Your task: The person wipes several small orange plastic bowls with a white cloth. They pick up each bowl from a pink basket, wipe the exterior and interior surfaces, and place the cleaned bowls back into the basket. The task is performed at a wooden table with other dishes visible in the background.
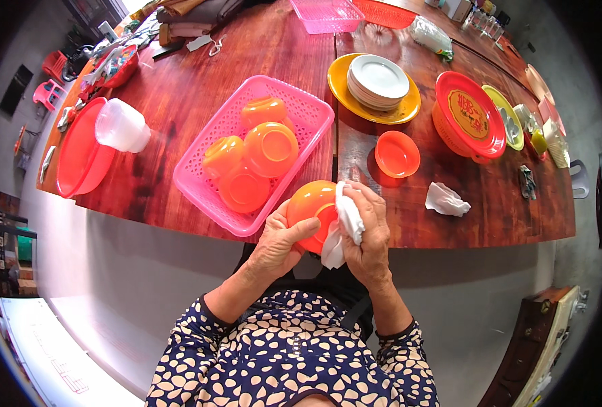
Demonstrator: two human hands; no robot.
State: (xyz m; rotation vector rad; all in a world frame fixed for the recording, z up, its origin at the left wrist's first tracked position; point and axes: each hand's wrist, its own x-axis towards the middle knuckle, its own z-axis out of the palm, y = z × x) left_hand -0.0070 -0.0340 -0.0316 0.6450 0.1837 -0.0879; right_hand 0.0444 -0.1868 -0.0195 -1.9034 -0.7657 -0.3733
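An orange bowl (pixel 312 199) is held up at the table's front edge, its underside turned partly to the right. My left hand (pixel 278 239) grips its left side, thumb across the bowl. With my right hand (pixel 369 234) I press a crumpled white tissue (pixel 348 216) against the bowl's right side. Just beyond my left hand, a pink perforated basket (pixel 301 115) holds several orange bowls (pixel 271 150), most of them upside down. Another orange bowl (pixel 397 154) stands alone on the table to the right, beyond my right hand.
A yellow plate (pixel 340 85) carries stacked white plates (pixel 380 76) at the back. Right are a red patterned tray (pixel 473 112) and a crumpled tissue (pixel 447 199). Left stand a red basin (pixel 84 159) and clear plastic containers (pixel 122 126). The wooden table (pixel 158 183) ends close before me.
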